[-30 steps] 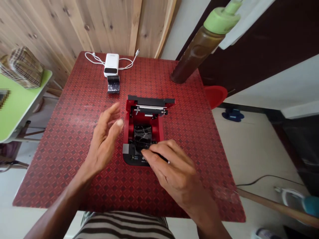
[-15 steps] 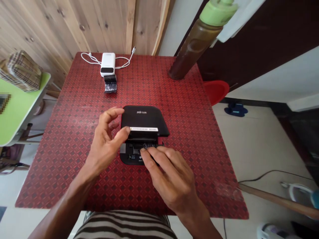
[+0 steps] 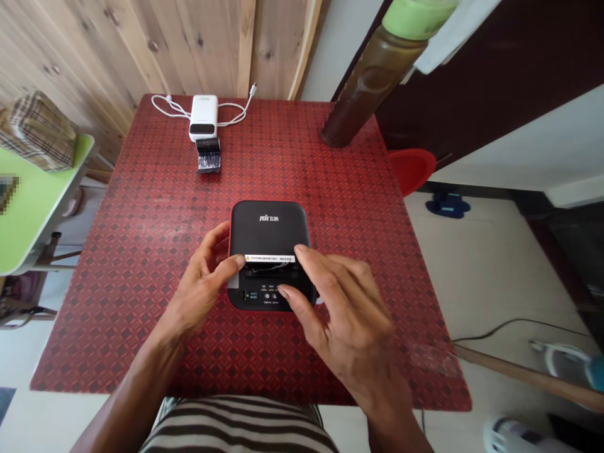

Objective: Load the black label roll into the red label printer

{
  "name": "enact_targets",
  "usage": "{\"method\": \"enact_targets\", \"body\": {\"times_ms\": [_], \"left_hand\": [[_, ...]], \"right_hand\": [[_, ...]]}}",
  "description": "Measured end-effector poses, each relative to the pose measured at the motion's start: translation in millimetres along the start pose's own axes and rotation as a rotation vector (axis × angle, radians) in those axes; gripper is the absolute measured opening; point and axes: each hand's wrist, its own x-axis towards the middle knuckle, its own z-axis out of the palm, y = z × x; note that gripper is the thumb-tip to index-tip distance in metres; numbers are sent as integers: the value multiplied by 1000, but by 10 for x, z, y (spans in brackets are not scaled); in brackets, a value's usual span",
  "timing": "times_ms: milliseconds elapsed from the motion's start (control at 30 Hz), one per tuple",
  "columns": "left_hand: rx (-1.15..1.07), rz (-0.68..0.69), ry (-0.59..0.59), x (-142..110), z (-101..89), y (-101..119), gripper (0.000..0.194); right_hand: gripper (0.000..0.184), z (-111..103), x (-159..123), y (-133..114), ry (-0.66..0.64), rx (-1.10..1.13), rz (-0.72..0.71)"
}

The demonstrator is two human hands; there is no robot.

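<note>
A squarish black device [image 3: 268, 236] with a white "FEJE" logo lies on the red patterned table. It resembles a small printer. Its lid is down, with a white warning label [image 3: 271, 258] along the front edge. A thin crumpled shiny strip [image 3: 274, 268] shows in the slot below the label. My left hand [image 3: 207, 277] grips the device's left side, thumb on the label's left end and fingers along the edge. My right hand [image 3: 342, 302] is over the right side, thumb at the button panel, index finger at the lid's right corner, the two apart.
At the back of the red table [image 3: 155, 189] lie a white power bank [image 3: 204, 113] with a white cable and a small black piece of film [image 3: 208, 156]. A tall brown bottle [image 3: 361, 85] with a green cap stands back right. A red stool [image 3: 410, 170] is beyond the right edge.
The device's lid, raised and askew before, now lies down square over the body. My right hand has moved from the slot up and right to the lid's corner, its thumb and index finger spreading.
</note>
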Motion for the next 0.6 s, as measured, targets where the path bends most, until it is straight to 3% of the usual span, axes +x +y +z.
{"method": "enact_targets", "body": {"times_ms": [300, 433, 600], "left_hand": [[34, 16, 3, -18, 7, -38, 60], [51, 21, 32, -34, -18, -109, 61], [96, 97, 52, -96, -123, -263, 54]], "right_hand": [[41, 73, -37, 23, -26, 28, 37], [43, -22, -51, 93, -15, 111, 73], [35, -198, -305, 316, 147, 90, 362]]}}
